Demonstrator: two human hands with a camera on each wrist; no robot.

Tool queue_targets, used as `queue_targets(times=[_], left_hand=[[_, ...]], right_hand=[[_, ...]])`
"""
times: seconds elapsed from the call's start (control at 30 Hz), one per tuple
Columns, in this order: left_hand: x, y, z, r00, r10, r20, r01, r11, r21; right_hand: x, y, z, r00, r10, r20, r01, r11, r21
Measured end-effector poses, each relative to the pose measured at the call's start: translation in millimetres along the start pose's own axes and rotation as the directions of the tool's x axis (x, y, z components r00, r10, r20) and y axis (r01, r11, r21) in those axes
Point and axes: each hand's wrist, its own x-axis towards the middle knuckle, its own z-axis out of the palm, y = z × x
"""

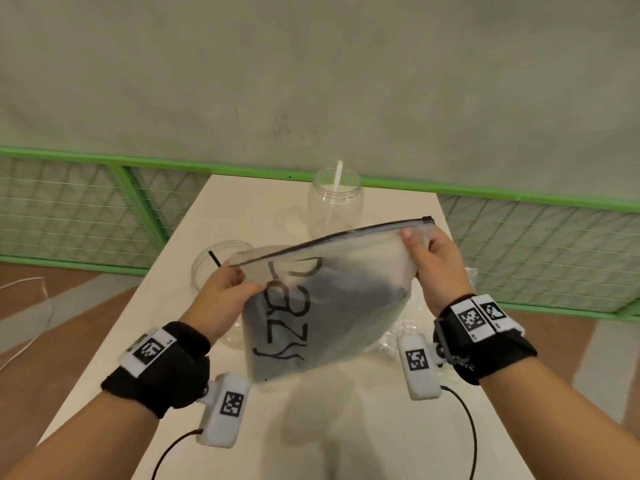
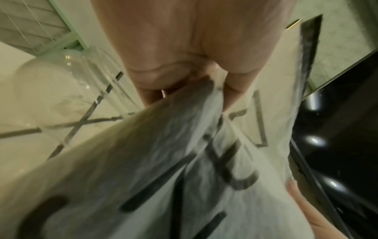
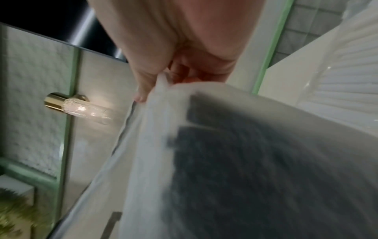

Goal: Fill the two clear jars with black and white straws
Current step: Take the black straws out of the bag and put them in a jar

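Above the white table [image 1: 166, 344] I hold a frosted zip bag [image 1: 322, 306] with black lettering and a dark mass of black straws inside. My left hand [image 1: 247, 284] pinches its left top corner and my right hand [image 1: 415, 242] pinches its right top corner below the black zip strip. One clear jar [image 1: 334, 209] stands at the far edge with a white straw [image 1: 335, 181] in it. The other clear jar [image 1: 211, 268], left of the bag, holds a black straw [image 1: 214, 259]. The left wrist view shows the blurred bag [image 2: 163, 161] and that jar [image 2: 57, 90]. The right wrist view shows the bag [image 3: 235, 161].
A clear packet of white straws [image 1: 412, 317] lies on the table under the bag's right side, seen also as the packet [image 3: 347, 77] in the right wrist view. A green mesh fence [image 1: 86, 209] runs behind the table, with a grey wall above. A thin cord [image 1: 24, 327] lies on the floor at left.
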Motion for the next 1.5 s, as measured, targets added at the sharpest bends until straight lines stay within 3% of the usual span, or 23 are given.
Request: queue_targets(times=[0.13,0.23,0.3,0.43,0.53,0.77,0.97,1.1,1.2,1.3,1.37,1.43,1.5], left_hand=[[-9.6,19.1,-6.7,0.984,0.114,0.14,-0.114,0.993,-0.009],[-4.6,25.8,-10.8,0.972,0.231,-0.027,-0.226,0.965,0.136],[-2.9,30.6,-15.6,0.975,0.207,-0.081,-0.199,0.975,0.095],[-3.9,40.1,-24.8,0.974,0.197,-0.112,-0.192,0.98,0.06],[0.4,37.1,-29.3,0.966,0.203,-0.162,-0.193,0.978,0.078],[5.8,49.2,-19.2,0.955,0.267,-0.128,-0.216,0.923,0.318],[0.5,71.9,-38.3,0.969,0.245,0.001,-0.23,0.908,0.351],[0.1,86.5,-38.4,0.949,0.312,-0.043,-0.287,0.914,0.286],[1.9,89.5,-38.5,0.944,0.323,-0.067,-0.283,0.897,0.341],[-0.6,85.4,-38.2,0.965,0.262,-0.036,-0.205,0.827,0.524],[-1.0,89.8,-33.4,0.966,0.258,-0.013,-0.182,0.717,0.673],[0.8,100.6,-18.9,0.919,0.393,0.031,-0.26,0.546,0.797],[4.3,115.0,13.8,0.85,0.51,0.133,-0.396,0.452,0.799]], right_hand=[[0.2,-10.2,8.5,0.996,-0.085,0.026,0.086,0.995,-0.041],[-0.9,-16.6,12.6,0.99,-0.135,0.032,0.136,0.989,-0.049],[0.4,-22.4,13.3,0.984,-0.176,0.031,0.178,0.983,-0.054],[4.0,-34.3,14.4,0.972,-0.229,0.051,0.231,0.973,-0.031],[5.9,-32.0,14.7,0.981,-0.187,0.049,0.187,0.982,-0.007],[11.0,-26.8,3.8,0.975,-0.196,0.103,0.216,0.946,-0.24],[10.4,-35.0,-7.3,0.983,-0.174,-0.065,0.171,0.984,-0.048],[10.5,-49.1,-5.7,0.98,-0.178,-0.084,0.186,0.977,0.103],[11.7,-54.2,-5.3,0.99,-0.136,-0.022,0.138,0.978,0.157],[9.1,-49.5,-4.1,0.992,-0.095,0.087,0.085,0.99,0.112],[7.0,-46.3,-2.7,0.99,-0.08,0.113,0.068,0.992,0.104],[4.3,-44.9,0.1,0.989,-0.08,0.127,0.065,0.991,0.118],[0.2,-45.8,5.1,0.985,-0.099,0.138,0.082,0.989,0.127]])
